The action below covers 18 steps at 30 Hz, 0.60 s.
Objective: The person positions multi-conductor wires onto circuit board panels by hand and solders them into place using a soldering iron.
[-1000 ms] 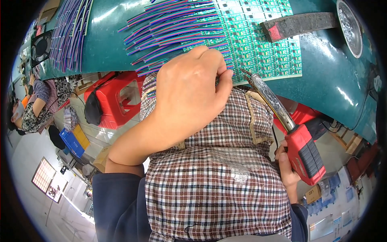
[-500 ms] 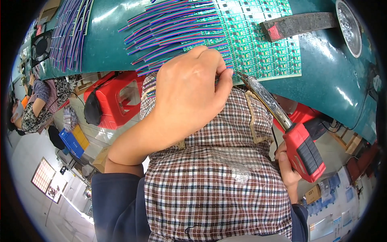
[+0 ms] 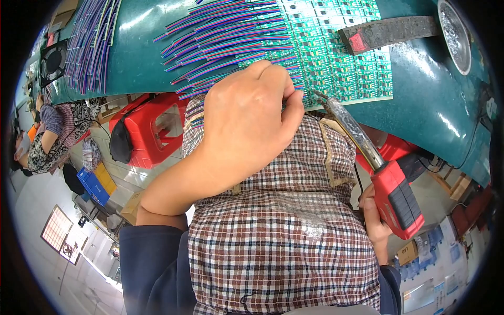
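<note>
My left hand (image 3: 252,107) is closed in a pinch at the near edge of a green circuit board panel (image 3: 344,71), its fingertips mostly hidden. Multicoloured ribbon wires (image 3: 196,115) stick out from under this hand on its left, past the table's edge. My right hand (image 3: 374,218) grips the red and black handle of a soldering iron (image 3: 367,149). The iron slants up and left, and its tip points at the panel's near edge, just right of my left fingers. Rows of similar wires (image 3: 231,37) lie across the panel's left part.
A dark curved bar (image 3: 391,34) with a red patch rests on the panel, beside a metal dish (image 3: 454,37). More wires (image 3: 92,47) and a black fan (image 3: 53,62) are at the left of the green table (image 3: 142,58). Red stools (image 3: 149,131) stand below. Another person (image 3: 50,131) sits far left.
The soldering iron's tip has moved slightly right, away from my left fingers. My left hand stays at nearly the same place, still pinched.
</note>
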Each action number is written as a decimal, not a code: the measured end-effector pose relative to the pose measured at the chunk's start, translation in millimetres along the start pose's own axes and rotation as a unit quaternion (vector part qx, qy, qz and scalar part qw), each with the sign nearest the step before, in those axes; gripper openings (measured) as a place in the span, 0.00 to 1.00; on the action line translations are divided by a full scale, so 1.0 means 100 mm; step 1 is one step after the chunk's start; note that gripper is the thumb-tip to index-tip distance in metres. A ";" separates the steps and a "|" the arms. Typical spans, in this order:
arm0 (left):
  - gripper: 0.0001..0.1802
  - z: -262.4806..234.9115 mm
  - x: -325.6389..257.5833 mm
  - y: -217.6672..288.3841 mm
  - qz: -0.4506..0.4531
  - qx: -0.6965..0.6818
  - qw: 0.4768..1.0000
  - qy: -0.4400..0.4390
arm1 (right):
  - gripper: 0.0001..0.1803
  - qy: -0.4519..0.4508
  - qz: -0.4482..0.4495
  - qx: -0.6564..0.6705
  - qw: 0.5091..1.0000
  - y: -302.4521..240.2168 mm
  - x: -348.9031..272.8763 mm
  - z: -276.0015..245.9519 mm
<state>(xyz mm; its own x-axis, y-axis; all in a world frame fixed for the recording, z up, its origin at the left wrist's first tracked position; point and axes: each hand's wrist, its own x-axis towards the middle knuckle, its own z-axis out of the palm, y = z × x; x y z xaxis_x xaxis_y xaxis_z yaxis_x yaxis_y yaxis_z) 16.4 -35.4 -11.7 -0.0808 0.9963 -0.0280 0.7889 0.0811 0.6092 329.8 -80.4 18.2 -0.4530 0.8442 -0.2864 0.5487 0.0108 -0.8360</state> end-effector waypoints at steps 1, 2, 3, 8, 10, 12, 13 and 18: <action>0.10 0.00 0.00 0.00 0.002 0.000 1.000 0.001 | 0.06 0.007 -0.007 -0.007 1.000 0.00 -0.01 0.00; 0.10 0.01 0.00 0.00 0.003 0.000 1.000 0.000 | 0.06 0.007 -0.006 -0.007 1.000 -0.01 -0.01 -0.01; 0.10 0.01 0.00 0.00 0.003 0.002 1.000 0.002 | 0.06 0.005 0.001 -0.018 1.000 -0.03 -0.02 -0.02; 0.10 0.01 -0.01 0.01 0.003 0.009 1.000 0.008 | 0.06 0.007 0.015 -0.030 0.999 0.03 -0.09 -0.02; 0.10 0.01 -0.01 0.02 0.005 0.009 1.000 0.008 | 0.06 -0.009 0.016 -0.020 1.000 0.00 -0.07 -0.03; 0.10 0.01 -0.01 0.02 0.005 0.008 1.000 0.009 | 0.10 0.008 0.040 -0.025 0.999 0.00 -0.08 -0.01; 0.10 0.01 -0.02 0.01 0.006 0.007 1.000 0.009 | 0.16 0.026 0.063 -0.031 0.997 0.00 -0.09 0.01; 0.10 0.02 -0.02 0.03 0.005 0.010 1.000 0.006 | 0.15 0.036 0.053 -0.025 0.998 0.02 -0.08 0.04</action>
<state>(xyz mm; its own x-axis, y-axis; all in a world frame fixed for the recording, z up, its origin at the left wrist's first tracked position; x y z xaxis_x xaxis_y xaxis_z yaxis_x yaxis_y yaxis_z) 19.7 -37.2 -11.4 -0.0808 0.9967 -0.0117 0.8014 0.0720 0.5937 332.2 -89.4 17.0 -0.3395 0.8787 -0.3355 0.6261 -0.0551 -0.7778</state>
